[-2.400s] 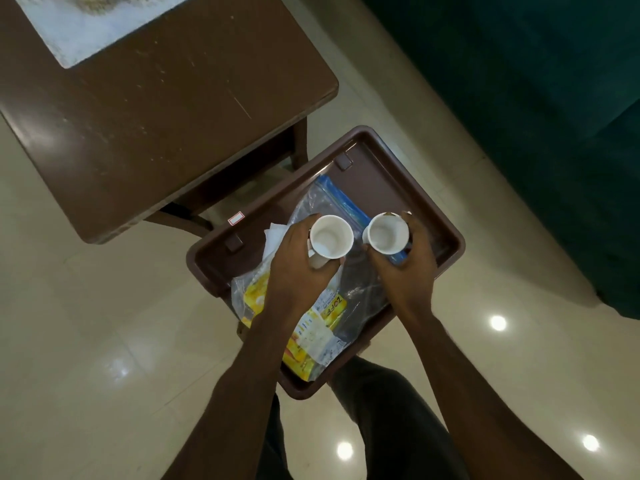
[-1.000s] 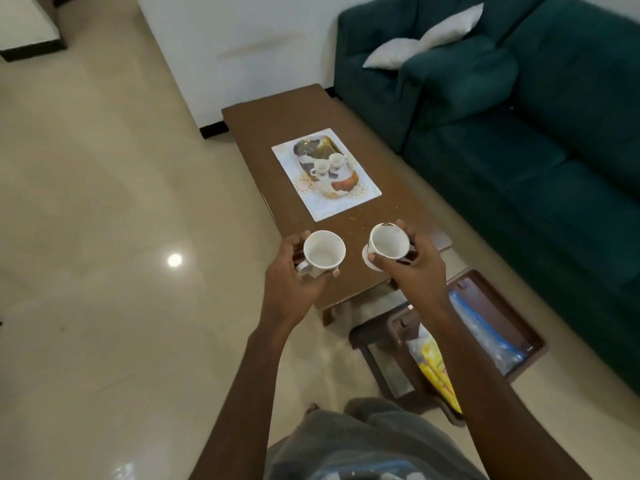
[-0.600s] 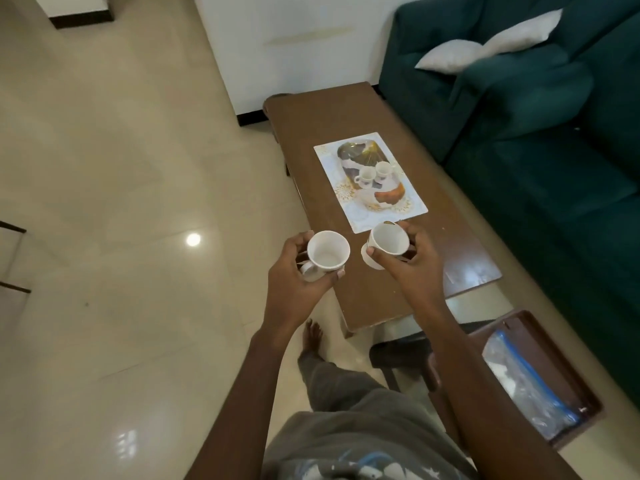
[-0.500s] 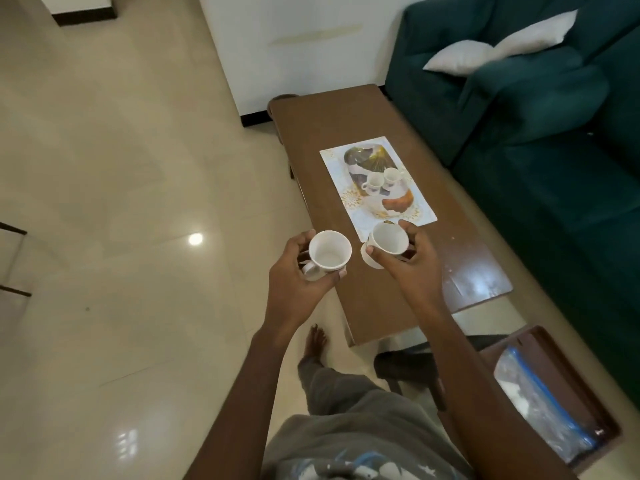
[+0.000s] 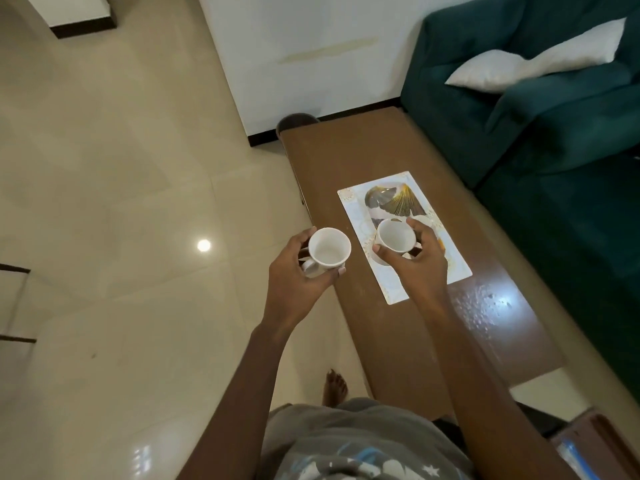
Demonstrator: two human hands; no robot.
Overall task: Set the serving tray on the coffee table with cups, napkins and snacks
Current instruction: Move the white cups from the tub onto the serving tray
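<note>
My left hand (image 5: pixel 294 282) grips a white cup (image 5: pixel 329 250) by its side, held over the floor just left of the brown coffee table (image 5: pixel 408 327). My right hand (image 5: pixel 415 268) holds a second white cup (image 5: pixel 395 236) above the printed white placemat (image 5: pixel 453 261) on the table. Both cups look empty and upright. The brown serving tray (image 5: pixel 602 441) with a blue-edged plastic bag (image 5: pixel 571 455) in it shows only as a corner at the bottom right, low beside the table's near end.
A dark green sofa (image 5: pixel 561 140) with a white cushion (image 5: pixel 533 64) runs along the table's right side. Glossy beige tiles (image 5: pixel 121 237) spread to the left. A white wall (image 5: pixel 304 53) stands behind the table. My bare foot (image 5: pixel 334 388) is by the table's left edge.
Both cups came up off the tray and travelled with me along the table. The right cup now hangs over the placemat, and the tray has slid to the frame's bottom right corner.
</note>
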